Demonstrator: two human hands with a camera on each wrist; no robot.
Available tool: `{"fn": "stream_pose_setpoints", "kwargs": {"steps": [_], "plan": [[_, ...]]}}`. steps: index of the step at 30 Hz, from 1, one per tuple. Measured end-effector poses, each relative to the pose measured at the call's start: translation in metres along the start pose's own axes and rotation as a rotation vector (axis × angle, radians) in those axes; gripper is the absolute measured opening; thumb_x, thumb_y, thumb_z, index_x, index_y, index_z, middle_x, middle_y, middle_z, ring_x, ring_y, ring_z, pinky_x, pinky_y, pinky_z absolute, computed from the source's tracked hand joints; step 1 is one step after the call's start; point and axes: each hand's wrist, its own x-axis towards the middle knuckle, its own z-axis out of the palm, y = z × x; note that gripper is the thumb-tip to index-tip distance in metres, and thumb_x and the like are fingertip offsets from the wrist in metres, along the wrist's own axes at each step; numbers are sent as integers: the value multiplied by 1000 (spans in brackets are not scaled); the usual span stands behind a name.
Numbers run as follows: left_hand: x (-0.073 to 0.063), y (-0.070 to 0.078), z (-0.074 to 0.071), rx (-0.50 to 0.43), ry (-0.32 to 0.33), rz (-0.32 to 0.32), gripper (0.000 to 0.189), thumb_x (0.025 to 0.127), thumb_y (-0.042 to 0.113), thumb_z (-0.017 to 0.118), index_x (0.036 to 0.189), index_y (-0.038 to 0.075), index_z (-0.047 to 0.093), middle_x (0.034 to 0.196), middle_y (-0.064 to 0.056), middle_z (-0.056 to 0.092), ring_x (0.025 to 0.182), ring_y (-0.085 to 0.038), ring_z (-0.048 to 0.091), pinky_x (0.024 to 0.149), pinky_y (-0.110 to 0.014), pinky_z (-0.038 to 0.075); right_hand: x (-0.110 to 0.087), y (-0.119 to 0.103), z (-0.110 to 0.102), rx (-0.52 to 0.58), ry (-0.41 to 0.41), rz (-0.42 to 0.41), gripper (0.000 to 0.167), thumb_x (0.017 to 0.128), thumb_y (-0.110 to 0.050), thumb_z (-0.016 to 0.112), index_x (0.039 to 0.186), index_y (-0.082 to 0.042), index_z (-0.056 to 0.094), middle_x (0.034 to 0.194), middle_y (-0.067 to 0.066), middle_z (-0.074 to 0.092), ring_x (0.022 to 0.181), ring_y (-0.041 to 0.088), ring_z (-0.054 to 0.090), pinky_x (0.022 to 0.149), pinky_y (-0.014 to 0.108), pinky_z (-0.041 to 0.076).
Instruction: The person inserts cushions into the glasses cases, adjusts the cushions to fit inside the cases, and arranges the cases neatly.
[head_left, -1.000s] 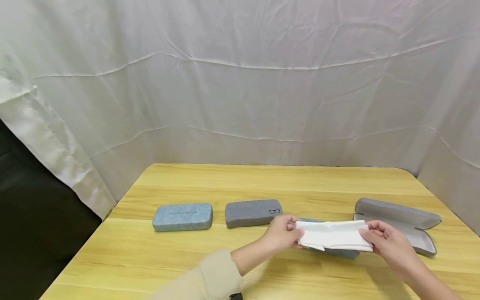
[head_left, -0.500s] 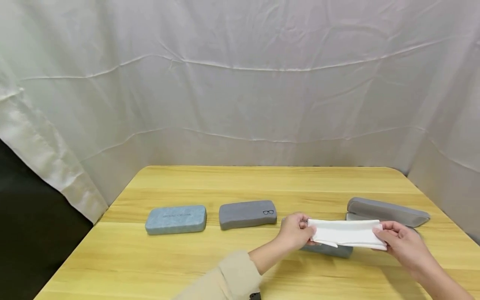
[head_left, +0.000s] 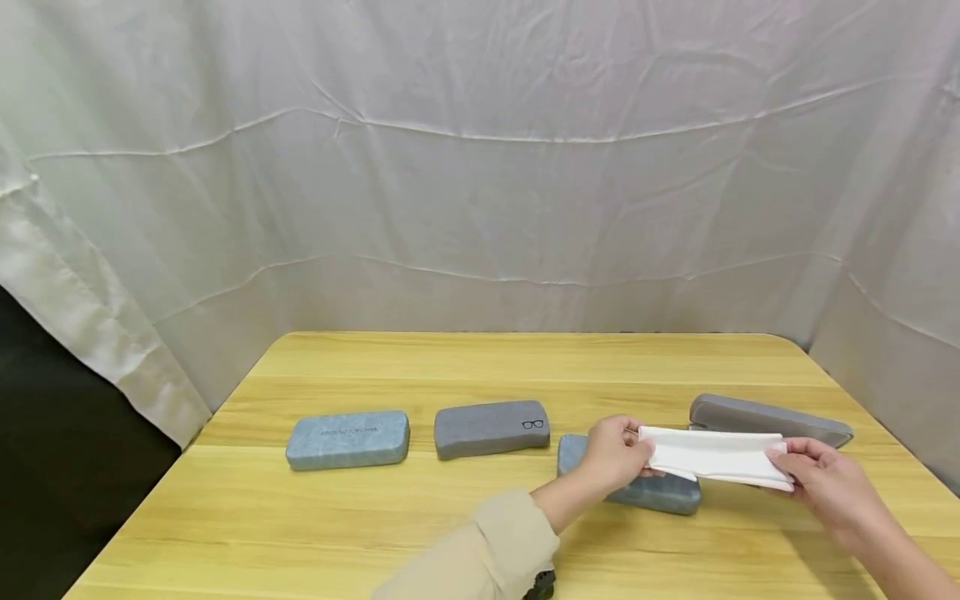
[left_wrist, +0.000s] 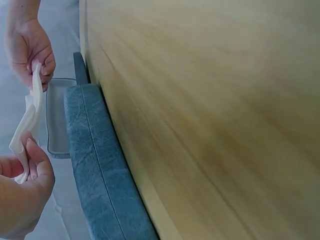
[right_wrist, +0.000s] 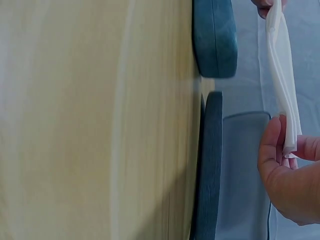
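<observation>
A folded white cloth [head_left: 716,455] is stretched level between my two hands, above the table at the right. My left hand [head_left: 618,454] pinches its left end between thumb and fingers. The opposite end is pinched by my right hand [head_left: 832,483]. Behind the cloth lies an open grey glasses case [head_left: 765,414], its lid raised; in the head view the cloth and right hand hide most of its lower half. A closed blue glasses case [head_left: 652,493] rests below my left hand, partly covered by it. The right wrist view shows the cloth [right_wrist: 285,75] folded in several layers.
A closed grey glasses case [head_left: 491,429] with a small spectacles mark lies mid-table. Farther left is another closed blue glasses case [head_left: 348,440] with lettering. The wooden table [head_left: 375,533] is backed by a pale hanging curtain [head_left: 480,208].
Both hands have moved right in the head view, carrying the stretched cloth. More of the nearby blue case now shows, while the open case's lower half has become mostly covered.
</observation>
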Motion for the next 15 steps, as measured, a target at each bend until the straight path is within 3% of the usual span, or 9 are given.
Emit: {"fn": "stream_pose_setpoints", "kwargs": {"steps": [6,15], "plan": [[8,6,16,62,15,-4,13,84,-5,59,97,-4,62,71,-7,59,56,-21,65,51,-23,53,3,0,-16,34,17,47,23,94,-7,51,78,-21,59,77,-11,56,71,-1,55,63,18,52],[27,3,37,104,74,4,6,82,0,66,88,-1,63,66,1,50,51,-14,60,45,-17,48,9,9,-35,103,21,41,26,95,-5,48,78,-21,60,76,-11,58,71,0,58,65,21,54]]}}
